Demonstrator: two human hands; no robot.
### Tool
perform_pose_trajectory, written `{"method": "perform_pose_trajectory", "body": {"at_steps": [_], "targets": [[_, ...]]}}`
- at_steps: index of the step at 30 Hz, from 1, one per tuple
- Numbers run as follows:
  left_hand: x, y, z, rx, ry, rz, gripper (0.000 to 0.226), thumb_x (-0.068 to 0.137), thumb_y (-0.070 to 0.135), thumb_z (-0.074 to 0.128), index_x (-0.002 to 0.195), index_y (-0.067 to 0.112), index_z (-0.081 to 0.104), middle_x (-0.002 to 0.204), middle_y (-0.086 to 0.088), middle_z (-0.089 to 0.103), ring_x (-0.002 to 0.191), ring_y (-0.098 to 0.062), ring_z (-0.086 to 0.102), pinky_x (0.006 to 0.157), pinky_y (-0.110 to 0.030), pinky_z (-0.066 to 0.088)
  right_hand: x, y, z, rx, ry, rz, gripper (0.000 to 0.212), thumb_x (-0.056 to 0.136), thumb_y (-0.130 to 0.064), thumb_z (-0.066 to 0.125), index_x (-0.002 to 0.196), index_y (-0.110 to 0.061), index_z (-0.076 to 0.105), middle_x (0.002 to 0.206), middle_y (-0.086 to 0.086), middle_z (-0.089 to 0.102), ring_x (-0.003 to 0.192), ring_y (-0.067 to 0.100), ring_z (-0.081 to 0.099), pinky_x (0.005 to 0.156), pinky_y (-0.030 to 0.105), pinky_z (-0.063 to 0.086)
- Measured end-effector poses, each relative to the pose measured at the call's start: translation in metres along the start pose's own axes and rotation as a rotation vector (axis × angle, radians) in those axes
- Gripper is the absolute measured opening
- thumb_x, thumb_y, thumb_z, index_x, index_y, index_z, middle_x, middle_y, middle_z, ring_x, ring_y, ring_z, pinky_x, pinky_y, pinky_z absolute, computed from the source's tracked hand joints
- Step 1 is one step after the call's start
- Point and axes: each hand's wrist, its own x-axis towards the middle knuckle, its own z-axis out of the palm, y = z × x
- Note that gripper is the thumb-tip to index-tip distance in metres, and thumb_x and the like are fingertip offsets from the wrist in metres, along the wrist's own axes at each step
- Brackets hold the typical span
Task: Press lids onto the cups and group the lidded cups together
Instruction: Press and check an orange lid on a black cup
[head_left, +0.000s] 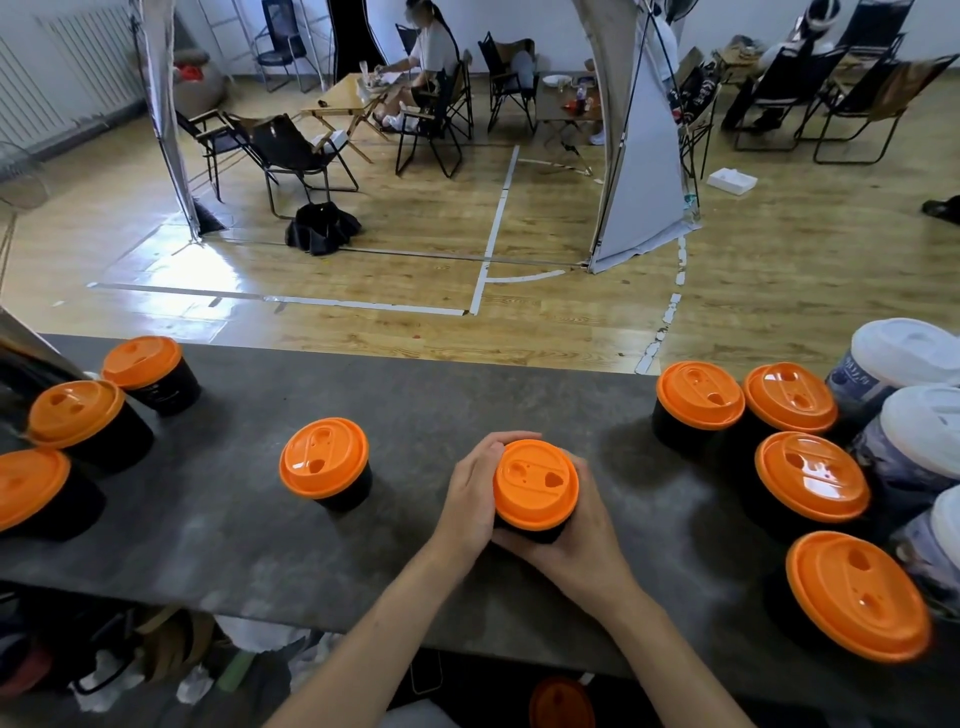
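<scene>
Both hands wrap one black cup (530, 532) with an orange lid (535, 484), near the front middle of the dark grey worktop (415, 395). The left hand (470, 493) is curled round the cup's left side, fingers reaching over the far rim of the lid, thumb side toward the camera. The right hand (582, 540) cups the right and near side, palm under the lid's edge, fingers mostly hidden behind the cup. Both are closed on this cup; the cup body is largely covered by them. Both forearms come up from the bottom edge and converge on the cup, the left steeper, the right from the lower right. The lid sits level on the cup; whether it is fully seated cannot be told.

A single lidded cup (326, 462) stands alone to the left of the hands, apart from them.

Far left: three lidded cups (78, 415) in a loose line running from the back toward the near left edge, the nearest cut by the frame.

Right: four lidded cups (810, 478) grouped close, two at the back just beside each other, two nearer the camera. Just beyond them on the far right, tall cups with white lids (924, 431), packed together.

Behind the worktop, wooden floor (363, 270) with white tape lines, folding chairs, a seated person at a small table.
</scene>
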Motion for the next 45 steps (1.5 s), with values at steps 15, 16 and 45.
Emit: {"method": "perform_pose_trajectory", "body": {"at_steps": [15,16,45], "targets": [[0.001,0.005,-0.001,0.0,-0.063,-0.069,0.046,0.104,0.033,0.037,0.119,0.008,0.073,0.119,-0.002,0.076,0.112,-0.014,0.069,0.092,-0.017,0.05,0.0,0.004,-0.003,-0.002,-0.051,0.01,0.088,0.064,-0.033,0.096,0.135,-0.032,0.045,0.126,-0.023,0.058,0.123,0.003,0.057,0.099,0.019,0.047],[-0.001,0.003,0.0,-0.005,-0.04,-0.052,0.047,0.102,0.035,0.037,0.118,0.009,0.073,0.118,-0.001,0.076,0.112,-0.014,0.069,0.093,-0.018,0.051,-0.001,0.003,-0.002,0.01,-0.041,0.016,0.093,0.061,-0.038,0.097,0.136,-0.031,0.043,0.128,-0.024,0.057,0.123,0.004,0.057,0.099,0.016,0.046],[0.012,0.01,-0.005,0.066,-0.117,-0.042,0.043,0.103,0.032,0.038,0.118,0.011,0.073,0.116,0.0,0.075,0.108,-0.007,0.069,0.091,-0.016,0.049,-0.001,0.005,-0.005,-0.023,-0.005,0.032,0.079,0.061,-0.027,0.091,0.125,-0.041,0.046,0.119,-0.029,0.058,0.115,-0.001,0.058,0.093,0.015,0.046]]}}
